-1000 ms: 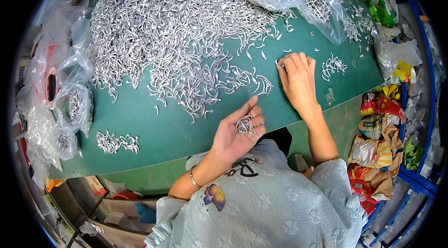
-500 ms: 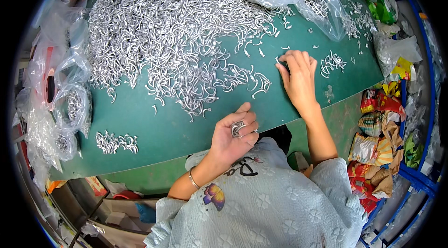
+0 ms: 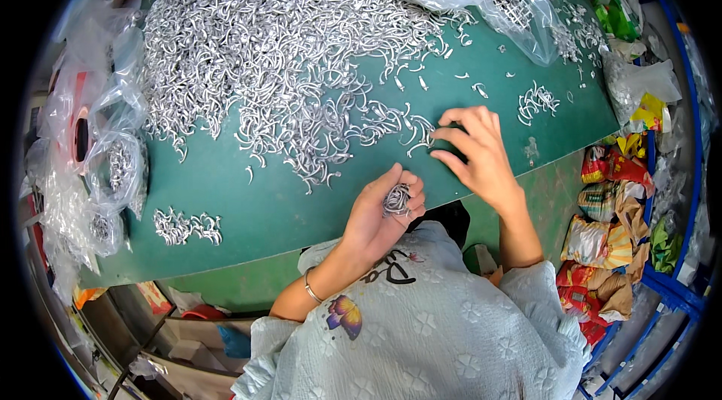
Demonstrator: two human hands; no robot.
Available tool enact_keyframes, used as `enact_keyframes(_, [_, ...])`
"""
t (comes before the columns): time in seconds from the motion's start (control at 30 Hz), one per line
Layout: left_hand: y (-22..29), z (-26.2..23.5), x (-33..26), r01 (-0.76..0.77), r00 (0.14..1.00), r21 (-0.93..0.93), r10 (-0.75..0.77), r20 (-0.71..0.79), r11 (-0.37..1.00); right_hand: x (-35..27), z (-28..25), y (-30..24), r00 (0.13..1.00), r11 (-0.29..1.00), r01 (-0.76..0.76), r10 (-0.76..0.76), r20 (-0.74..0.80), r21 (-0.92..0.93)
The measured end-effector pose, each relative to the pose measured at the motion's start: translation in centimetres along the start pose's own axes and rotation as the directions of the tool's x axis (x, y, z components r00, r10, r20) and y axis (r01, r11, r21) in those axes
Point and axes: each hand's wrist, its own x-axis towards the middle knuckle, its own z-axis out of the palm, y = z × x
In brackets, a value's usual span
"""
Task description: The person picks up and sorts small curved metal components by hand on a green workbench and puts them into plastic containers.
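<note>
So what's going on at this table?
A person sits at a green table covered with a big heap of small silver metal hooks. The left hand is cupped, palm up, holding a small bunch of hooks. The right hand rests on the table, fingertips at the loose hooks on the heap's edge. A small separate pile lies to the left, and clear plastic bags sit around the edges.

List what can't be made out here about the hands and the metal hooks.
- Head view: how many hooks the left hand holds; its curled fingers cover most of the bundle.
- Whether the right hand pinches a hook; its fingertips hide the spot.
- Single hooks in the big pile: too small and tangled.
- Contents of the clear bags: blurred by plastic.
</note>
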Motion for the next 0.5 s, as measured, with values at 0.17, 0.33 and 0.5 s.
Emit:
enact_keyframes(0.17, [0.0,0.6,-0.3,0.029,0.998,0.044,-0.026,-0.061,0.999,-0.5,0.8,0.9,0.998,0.998,-0.015,0.018,-0.062,0.054])
enact_keyframes(0.33, [-0.1,-0.9,-0.1,0.055,0.995,-0.029,-0.052,0.089,0.998,-1.5,0.9,1.5,0.878,0.654,-0.349,0.478,-0.01,0.672])
enact_keyframes(0.5, [-0.2,2.2,-0.2,-0.05,0.982,0.082,0.064,-0.176,0.995,-1.7,0.0,-0.3,0.877,0.485,-0.392,0.454,0.157,0.782])
